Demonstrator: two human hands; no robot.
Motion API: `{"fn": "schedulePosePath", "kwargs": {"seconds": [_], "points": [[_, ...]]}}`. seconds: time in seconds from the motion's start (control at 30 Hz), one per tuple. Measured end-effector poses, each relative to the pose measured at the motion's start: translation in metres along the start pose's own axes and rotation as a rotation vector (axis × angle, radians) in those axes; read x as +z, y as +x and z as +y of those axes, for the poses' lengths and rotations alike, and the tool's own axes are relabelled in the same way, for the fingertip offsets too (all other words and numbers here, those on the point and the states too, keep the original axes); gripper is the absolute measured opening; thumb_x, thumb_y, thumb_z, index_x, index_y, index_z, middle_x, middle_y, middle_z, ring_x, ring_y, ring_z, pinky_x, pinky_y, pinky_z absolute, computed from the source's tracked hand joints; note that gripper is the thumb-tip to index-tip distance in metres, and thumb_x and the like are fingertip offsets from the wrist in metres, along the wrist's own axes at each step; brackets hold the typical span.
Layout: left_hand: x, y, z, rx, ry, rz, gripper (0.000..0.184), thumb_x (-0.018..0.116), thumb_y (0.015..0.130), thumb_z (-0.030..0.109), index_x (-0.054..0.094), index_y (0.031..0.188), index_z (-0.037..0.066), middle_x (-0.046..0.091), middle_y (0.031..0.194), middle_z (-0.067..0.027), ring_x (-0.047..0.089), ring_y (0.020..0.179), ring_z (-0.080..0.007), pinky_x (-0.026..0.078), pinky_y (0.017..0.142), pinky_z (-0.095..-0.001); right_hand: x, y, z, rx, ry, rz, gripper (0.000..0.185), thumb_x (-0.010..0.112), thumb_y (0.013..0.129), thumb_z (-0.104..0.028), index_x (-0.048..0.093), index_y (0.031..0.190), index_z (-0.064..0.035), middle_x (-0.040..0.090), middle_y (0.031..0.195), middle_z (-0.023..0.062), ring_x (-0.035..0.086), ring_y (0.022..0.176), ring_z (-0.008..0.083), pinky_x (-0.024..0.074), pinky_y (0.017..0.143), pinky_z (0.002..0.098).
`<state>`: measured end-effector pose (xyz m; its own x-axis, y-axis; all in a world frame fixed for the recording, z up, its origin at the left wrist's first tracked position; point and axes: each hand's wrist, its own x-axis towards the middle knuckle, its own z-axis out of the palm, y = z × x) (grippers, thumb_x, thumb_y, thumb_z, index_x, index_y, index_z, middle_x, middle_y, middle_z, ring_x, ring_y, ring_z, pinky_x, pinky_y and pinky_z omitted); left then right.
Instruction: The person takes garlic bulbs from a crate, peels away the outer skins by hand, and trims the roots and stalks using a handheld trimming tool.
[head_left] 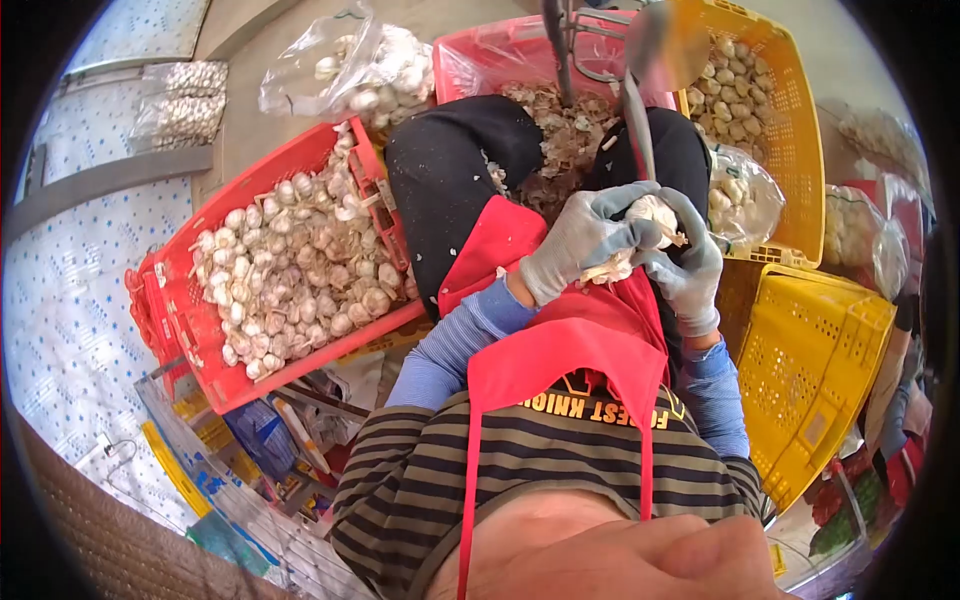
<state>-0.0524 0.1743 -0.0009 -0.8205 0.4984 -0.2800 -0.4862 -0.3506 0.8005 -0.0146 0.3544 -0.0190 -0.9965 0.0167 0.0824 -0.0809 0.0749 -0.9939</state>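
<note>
Because it is pinched between two gloved hands above the red apron, the garlic bulb sits where either side can reach it. The left hand has its fingers drawn in around the bulb, with a pale garlic piece tucked lower, apparently to leave the fingertips usable. The right hand curls in from the other side, fingers narrow on that same bulb. A red crate of loose bulbs stands beside the left leg, seemingly for easy reach; papery skins lie in a pink crate ahead.
</note>
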Motion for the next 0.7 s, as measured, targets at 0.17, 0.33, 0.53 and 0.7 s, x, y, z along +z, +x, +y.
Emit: {"fn": "schedulePosePath", "kwargs": {"seconds": [0.17, 0.33, 0.53, 0.7], "points": [[-0.032, 0.002, 0.0, 0.003, -0.056, 0.063, 0.045, 0.062, 0.098, 0.023, 0.056, 0.135, -0.002, 0.07, 0.093, -0.0109, 0.068, 0.072, -0.0161, 0.056, 0.055, -0.0266, -0.073, 0.03, 0.041, 0.201, -0.079, 0.366, 0.049, 0.074, 0.087, -0.002, 0.058, 0.132, 0.0067, 0.067, 0.109, 0.0074, 0.064, 0.095, 0.0134, 0.0537, 0.083, 0.0286], [-0.06, -0.009, 0.011, -0.126, -0.308, 0.294, 0.052, 0.054, 0.101, 0.042, 0.058, 0.133, 0.002, 0.07, 0.107, -0.0131, 0.071, 0.087, -0.0253, 0.059, 0.063, -0.0339, -0.143, 0.086, 0.14, 0.592, -1.281, -0.153, 0.051, 0.07, 0.086, -0.033, 0.066, 0.128, -0.0037, 0.071, 0.111, 0.0238, 0.07, 0.103, 0.0384, 0.054, 0.09, 0.0443], [-0.056, -0.014, 0.008, 0.075, -0.352, 0.172, 0.058, 0.056, 0.102, 0.039, 0.048, 0.145, 0.001, 0.059, 0.137, -0.0159, 0.062, 0.123, -0.0305, 0.057, 0.095, -0.0389, -0.156, 0.112, 0.262, 0.733, -1.256, -0.134, 0.036, 0.054, 0.092, -0.026, 0.075, 0.112, -0.0051, 0.069, 0.118, 0.0255, 0.066, 0.114, 0.0405, 0.0524, 0.095, 0.0458], [-0.061, -0.011, 0.011, 0.08, -0.361, 0.161, 0.065, 0.067, 0.098, 0.028, 0.04, 0.151, 0.002, 0.056, 0.142, -0.016, 0.059, 0.128, -0.031, 0.054, 0.101, -0.0385, -0.185, 0.112, 0.241, 0.764, -1.272, -0.231, 0.042, 0.056, 0.096, -0.041, 0.074, 0.114, -0.0086, 0.07, 0.115, 0.0246, 0.068, 0.108, 0.0404, 0.0525, 0.093, 0.0468]]}}
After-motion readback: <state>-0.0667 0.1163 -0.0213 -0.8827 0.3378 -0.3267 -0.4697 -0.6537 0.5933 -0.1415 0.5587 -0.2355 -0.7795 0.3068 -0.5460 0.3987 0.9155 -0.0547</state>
